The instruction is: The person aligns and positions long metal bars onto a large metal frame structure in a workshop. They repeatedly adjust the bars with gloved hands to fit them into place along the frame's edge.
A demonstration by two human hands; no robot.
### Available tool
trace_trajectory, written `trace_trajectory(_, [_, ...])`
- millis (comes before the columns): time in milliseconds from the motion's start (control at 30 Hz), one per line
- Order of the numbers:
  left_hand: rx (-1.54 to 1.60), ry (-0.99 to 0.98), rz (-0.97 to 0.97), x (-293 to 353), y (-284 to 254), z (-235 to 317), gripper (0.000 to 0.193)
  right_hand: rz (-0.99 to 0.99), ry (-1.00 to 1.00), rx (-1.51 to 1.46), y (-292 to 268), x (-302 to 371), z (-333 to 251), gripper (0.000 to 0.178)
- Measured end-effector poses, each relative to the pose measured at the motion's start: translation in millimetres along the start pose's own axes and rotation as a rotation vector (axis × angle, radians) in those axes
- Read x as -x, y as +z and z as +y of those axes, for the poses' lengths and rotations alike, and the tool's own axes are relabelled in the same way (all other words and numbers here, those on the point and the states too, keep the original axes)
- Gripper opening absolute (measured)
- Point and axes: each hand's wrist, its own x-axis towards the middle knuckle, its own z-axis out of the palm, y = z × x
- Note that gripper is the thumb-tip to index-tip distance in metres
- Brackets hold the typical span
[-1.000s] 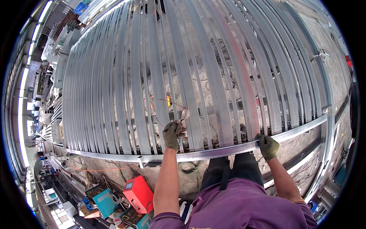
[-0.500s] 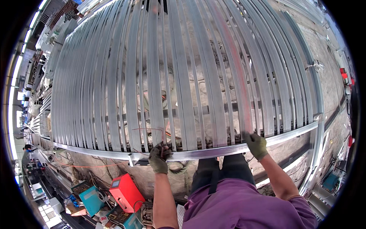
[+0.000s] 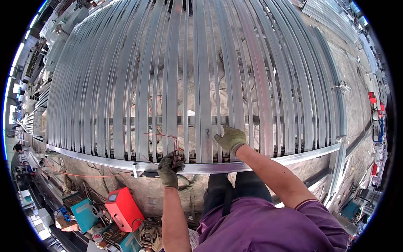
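My left hand (image 3: 168, 171), in an olive work glove, is closed around several thin copper-coloured rods (image 3: 175, 145) beside the front rail. One rod is bent, its end pointing left over the metal tubes. My right hand (image 3: 232, 139), gloved alike, reaches over the tubes with thumb and fingers apart; I see nothing in it. Long silvery rectangular metal tubes (image 3: 203, 96) lie side by side, running away from me, with gaps between many of them. A shiny metal rail (image 3: 218, 168) crosses in front of their near ends. A faint reddish band marks one tube right of my right hand.
A red box-shaped machine (image 3: 124, 209) and a teal machine (image 3: 85, 215) stand at the lower left among cables. An orange cable (image 3: 90, 175) runs along the floor there. A dark crossbar (image 3: 191, 121) passes under the tubes. Another person's dark legs (image 3: 187, 6) show at the far end.
My right hand has moved left and away from me, from the front rail to over the tubes. My left hand still holds the rods. The whole view has shifted slightly.
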Motion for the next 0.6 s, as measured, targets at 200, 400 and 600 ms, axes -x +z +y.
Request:
trace_trajectory(200, [0.024,0.010,0.014,-0.7,-3.9,-0.5,0.028,-0.019,0.028,-0.029,-3.9,-0.4,-13.0,0.058])
trace_trajectory(400, [0.011,-0.024,0.027,-3.7,-4.5,1.8,0.029,0.030,0.007,-0.045,13.5,-11.3,-10.3,0.048])
trace_trajectory(600, [-0.018,-0.044,0.018,-2.3,-4.6,3.4,0.031,0.128,-0.108,-0.334,-14.7,9.3,39.0,0.046])
